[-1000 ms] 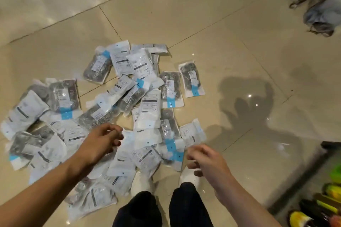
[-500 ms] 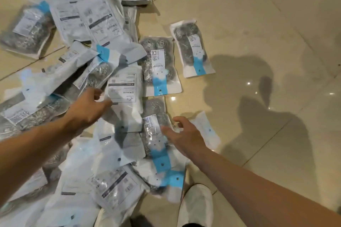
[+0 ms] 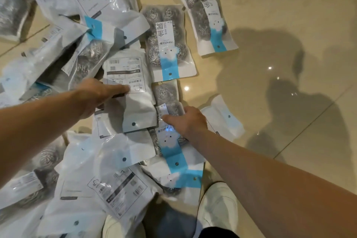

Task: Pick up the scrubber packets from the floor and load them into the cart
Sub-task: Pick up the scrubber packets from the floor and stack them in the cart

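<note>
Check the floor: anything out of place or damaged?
The packets lie strewn on the floor, overlapping at all angles, some face-down. That is the only oddity; none looks torn. One packet lies apart, upper right. No cart is in view.

Scrubber packets: glossy crinkled plastic showing coiled metal wire inside; floor tiles shining glossy, smooth.
</note>
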### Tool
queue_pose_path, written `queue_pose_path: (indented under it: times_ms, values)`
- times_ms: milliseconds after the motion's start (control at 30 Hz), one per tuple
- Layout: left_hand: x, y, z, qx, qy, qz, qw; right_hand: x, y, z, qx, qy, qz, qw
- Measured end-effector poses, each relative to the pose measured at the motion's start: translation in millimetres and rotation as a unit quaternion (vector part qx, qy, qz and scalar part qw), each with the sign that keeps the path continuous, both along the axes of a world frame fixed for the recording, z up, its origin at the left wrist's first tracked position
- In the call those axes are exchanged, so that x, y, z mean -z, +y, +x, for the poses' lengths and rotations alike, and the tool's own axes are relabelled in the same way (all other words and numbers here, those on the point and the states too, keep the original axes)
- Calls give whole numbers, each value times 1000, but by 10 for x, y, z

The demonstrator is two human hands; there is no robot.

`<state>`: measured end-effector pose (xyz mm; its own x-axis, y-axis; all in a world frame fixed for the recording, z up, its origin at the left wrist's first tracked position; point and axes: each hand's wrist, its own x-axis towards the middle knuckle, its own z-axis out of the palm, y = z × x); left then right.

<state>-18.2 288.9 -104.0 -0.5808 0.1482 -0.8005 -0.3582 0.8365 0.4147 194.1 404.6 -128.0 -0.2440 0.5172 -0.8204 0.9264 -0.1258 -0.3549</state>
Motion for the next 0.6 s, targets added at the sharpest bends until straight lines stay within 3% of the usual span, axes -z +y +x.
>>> queue_pose_path:
  times_ms: [200, 300, 467, 600]
  values:
    - [-538, -164, 225, -20, -74, 26, 997, -435, 20, 242, 46, 14, -36, 998]
    - [-1093, -325, 400, 23, -117, 38, 992, -931, -31, 418, 58, 14, -20, 998]
    - [-2300, -575, 502, 71, -108, 42, 991, -2139, -69, 673, 157, 40, -25, 987]
    - [-3519, -720, 420, 108, -119, 106, 981, -3367, -93, 786, 201, 76, -33, 976]
